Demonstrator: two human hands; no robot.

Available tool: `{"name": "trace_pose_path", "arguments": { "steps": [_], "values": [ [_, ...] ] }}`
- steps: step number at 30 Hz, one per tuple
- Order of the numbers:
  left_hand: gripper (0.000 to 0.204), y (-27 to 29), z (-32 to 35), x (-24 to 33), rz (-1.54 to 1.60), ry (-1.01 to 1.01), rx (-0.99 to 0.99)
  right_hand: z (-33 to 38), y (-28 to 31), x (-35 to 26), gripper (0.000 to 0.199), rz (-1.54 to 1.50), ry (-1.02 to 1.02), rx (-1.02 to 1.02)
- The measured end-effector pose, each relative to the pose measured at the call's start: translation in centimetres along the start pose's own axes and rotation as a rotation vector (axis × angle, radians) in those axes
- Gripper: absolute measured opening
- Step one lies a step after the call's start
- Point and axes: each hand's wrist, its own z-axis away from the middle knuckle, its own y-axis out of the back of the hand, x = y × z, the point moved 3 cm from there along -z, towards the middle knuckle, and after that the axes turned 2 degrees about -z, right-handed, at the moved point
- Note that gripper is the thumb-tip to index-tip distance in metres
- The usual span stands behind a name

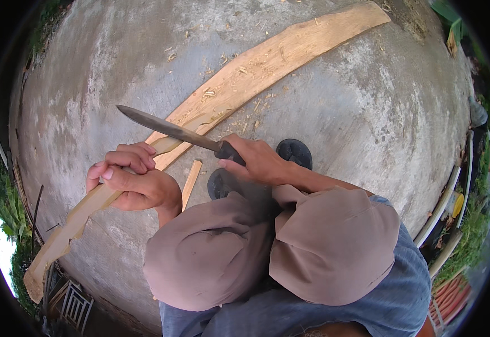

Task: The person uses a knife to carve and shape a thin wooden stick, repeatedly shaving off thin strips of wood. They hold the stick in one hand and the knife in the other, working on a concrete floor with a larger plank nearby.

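My left hand (135,177) is wrapped round a long, thin strip of pale wood (74,222) with wavy, notched edges. One end of the strip reaches toward the lower left; the other runs past my fingers over a wide plank. In my right hand (254,161) is a knife (163,126), its dark handle in my fist. The long blade points to the upper left and crosses above the strip, just beyond my left fingers. Whether the edge touches the wood I cannot tell.
The wide plank (290,53) lies on the concrete floor (368,118), with wood shavings (242,70) on and around it. A short wood piece (191,182) is between my left wrist and a dark sandal (218,184). My knees (335,247) are close below my hands. Poles (438,208) edge the right.
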Motion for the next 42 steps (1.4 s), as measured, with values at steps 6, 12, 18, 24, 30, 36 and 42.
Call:
{"name": "trace_pose_path", "arguments": {
  "steps": [6,12,18,24,30,36,42],
  "values": [
    [0.012,0.3,0.2,-1.4,0.057,0.033,0.052,-0.3,0.6,2.9,0.042,-0.143,-0.383,-0.045],
    [0.012,0.0,0.2,-0.6,0.046,0.028,0.036,-0.1,-0.1,5.6,0.047,-0.01,-0.365,0.064],
    [0.01,0.5,0.1,-0.7,0.033,0.025,0.055,-0.1,0.5,1.0,0.05,-0.079,-0.117,-0.09],
    [0.01,1.2,0.0,-1.9,0.074,0.07,0.085,-0.6,0.9,3.7,0.048,-0.152,-0.507,-0.037],
    [0.011,0.1,0.2,-0.8,0.078,0.059,0.067,0.0,-0.1,5.5,0.047,0.058,-0.303,0.077],
    [0.011,0.7,-0.1,-1.2,0.022,0.065,0.098,-0.2,0.2,2.5,0.048,-0.026,-0.216,-0.034],
    [0.012,0.3,-0.1,-1.4,0.042,0.058,0.07,-0.3,0.7,7.2,0.045,0.013,-0.522,0.019]
  ]
}}
